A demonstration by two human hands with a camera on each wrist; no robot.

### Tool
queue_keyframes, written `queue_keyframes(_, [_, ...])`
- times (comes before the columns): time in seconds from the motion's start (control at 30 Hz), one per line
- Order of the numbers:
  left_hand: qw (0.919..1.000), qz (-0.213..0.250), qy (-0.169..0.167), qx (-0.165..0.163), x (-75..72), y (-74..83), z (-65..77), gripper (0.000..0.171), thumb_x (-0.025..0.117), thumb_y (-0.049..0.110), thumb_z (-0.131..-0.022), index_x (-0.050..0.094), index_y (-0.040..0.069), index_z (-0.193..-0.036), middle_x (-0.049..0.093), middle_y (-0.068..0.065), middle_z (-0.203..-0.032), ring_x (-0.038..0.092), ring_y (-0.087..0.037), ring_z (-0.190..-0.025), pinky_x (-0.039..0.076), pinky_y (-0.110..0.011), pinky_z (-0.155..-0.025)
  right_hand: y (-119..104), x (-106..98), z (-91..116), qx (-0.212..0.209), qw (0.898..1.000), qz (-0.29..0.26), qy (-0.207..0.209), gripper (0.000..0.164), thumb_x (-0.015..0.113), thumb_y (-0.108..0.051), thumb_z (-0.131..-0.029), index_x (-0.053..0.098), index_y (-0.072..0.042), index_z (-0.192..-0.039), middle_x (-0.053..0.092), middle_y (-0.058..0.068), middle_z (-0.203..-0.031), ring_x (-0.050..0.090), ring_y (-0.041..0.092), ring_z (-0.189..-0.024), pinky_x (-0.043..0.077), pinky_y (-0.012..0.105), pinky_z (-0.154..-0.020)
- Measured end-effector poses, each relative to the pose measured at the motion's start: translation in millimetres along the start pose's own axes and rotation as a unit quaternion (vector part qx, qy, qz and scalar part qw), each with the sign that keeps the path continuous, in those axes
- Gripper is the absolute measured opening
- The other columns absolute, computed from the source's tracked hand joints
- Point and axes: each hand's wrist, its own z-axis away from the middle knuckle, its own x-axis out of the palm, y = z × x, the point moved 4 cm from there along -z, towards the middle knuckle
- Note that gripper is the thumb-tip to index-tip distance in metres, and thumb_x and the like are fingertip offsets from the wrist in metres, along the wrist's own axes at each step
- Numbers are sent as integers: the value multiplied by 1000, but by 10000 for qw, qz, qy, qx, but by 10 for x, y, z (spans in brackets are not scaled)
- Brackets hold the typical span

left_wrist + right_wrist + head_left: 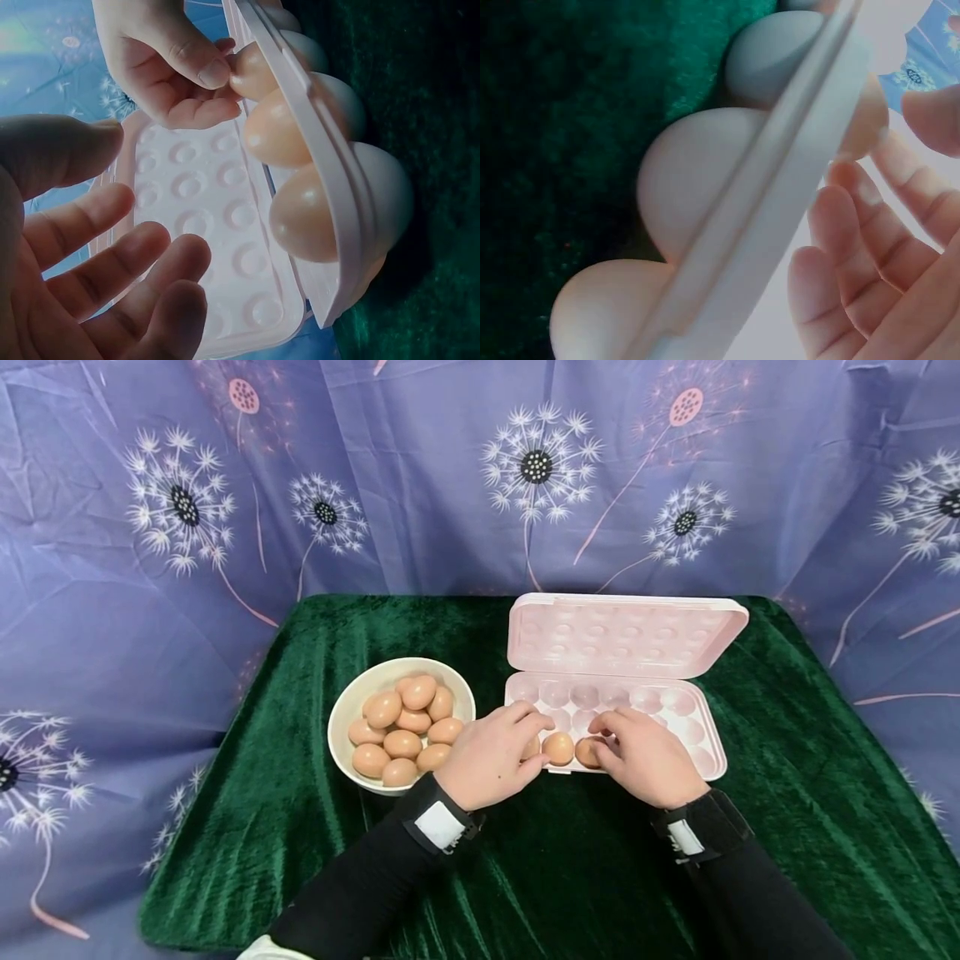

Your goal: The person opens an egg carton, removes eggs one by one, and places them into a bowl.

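A pink egg carton (717, 747) lies open, its lid (615, 635) raised at the back. Three brown eggs stand in its front row at the left. At the third egg (587, 752), my right hand (648, 760) has thumb and fingertips close round it, partly covering it in the head view. My left hand (491, 760) is by the first egg (307, 214), its fingers spread and nothing in them, as the left wrist view shows. Between the hands the middle egg (558, 748) sits in its cell. Other cells farther back and right hold no eggs.
Left of the carton, a cream bowl (339, 727) holds a pile of brown eggs (402, 743), close beside my left hand. Green velvet cloth (285, 827) covers the table. A purple curtain (427, 485) with dandelion prints hangs behind.
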Motion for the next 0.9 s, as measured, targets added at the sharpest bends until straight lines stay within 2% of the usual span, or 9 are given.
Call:
queue_keyframes(0.23, [9997, 19, 103, -211, -75, -81, 62, 35, 73, 29, -90, 67, 17, -123, 62, 2, -119, 62, -15, -99, 54, -33, -68, -101, -30, -64, -40, 9999, -106, -27, 12, 69, -21, -93, 71, -15, -103, 61, -2, -99, 53, 13, -75, 47, 36, -68])
queue_keyframes(0.43, [9985, -84, 249, -477, -163, -163, 124, 32, 70, 31, -92, 68, 20, -122, 64, 3, -116, 64, -15, -93, 51, -33, -60, -229, -31, -132, -163, 9997, -137, 81, 13, 67, -20, -91, 71, -17, -103, 61, -1, -94, 51, 13, -74, 46, 34, -66])
queue_keyframes(0.7, [9955, -271, -36, -910, -329, -359, 190, 34, 67, 34, -95, 67, 19, -125, 63, 3, -118, 65, -16, -96, 52, -34, -63, -433, -14, -237, -539, 9976, -423, 114, 12, 68, -18, -92, 70, -15, -104, 65, 0, -101, 60, 15, -79, 52, 37, -70])
queue_keyframes(0.9, [9931, -267, 26, -1142, -513, -523, 208, 33, 69, 33, -94, 68, 17, -123, 65, 3, -116, 65, -17, -92, 51, -35, -63, -504, 15, -281, -706, 9961, -511, 169, 12, 66, -18, -92, 70, -17, -104, 66, 0, -104, 61, 20, -82, 51, 37, -71])
